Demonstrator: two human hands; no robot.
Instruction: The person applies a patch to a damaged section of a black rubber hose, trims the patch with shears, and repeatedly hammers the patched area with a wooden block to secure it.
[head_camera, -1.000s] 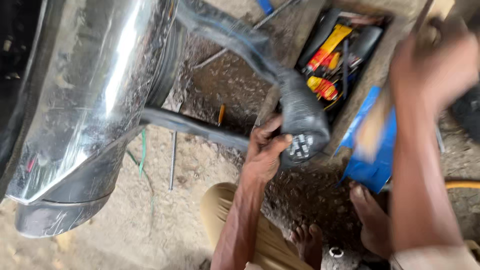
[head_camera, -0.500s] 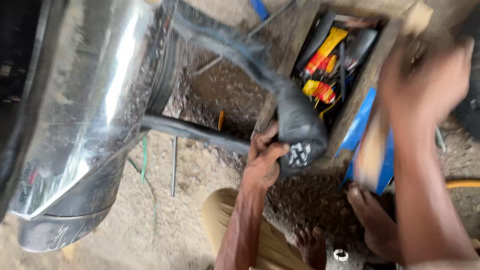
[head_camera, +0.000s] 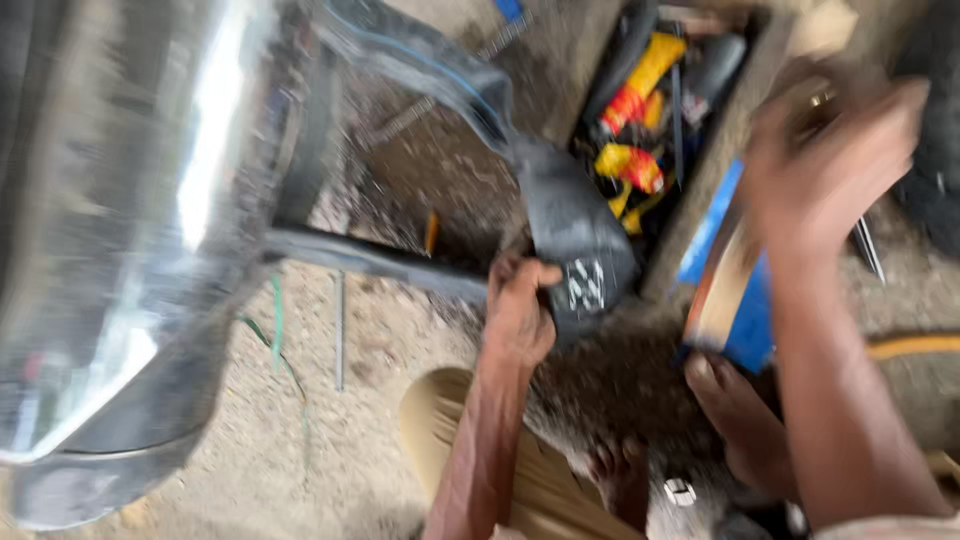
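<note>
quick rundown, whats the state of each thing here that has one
left hand: closed around the black rubber tube
rubber tube: slack, folded over in the left hand, loops back toward the chrome fender
right hand: raised over the toolbox, blurred, grip unclear
toolbox: open, tools with yellow and red handles inside
chrome fender: in place over the wheel
nut: loose on the ground

Glossy chrome metal mudguard (head_camera: 150, 230), matt black rubber inner tube (head_camera: 570, 230), rough sandy ground (head_camera: 340, 440).
</note>
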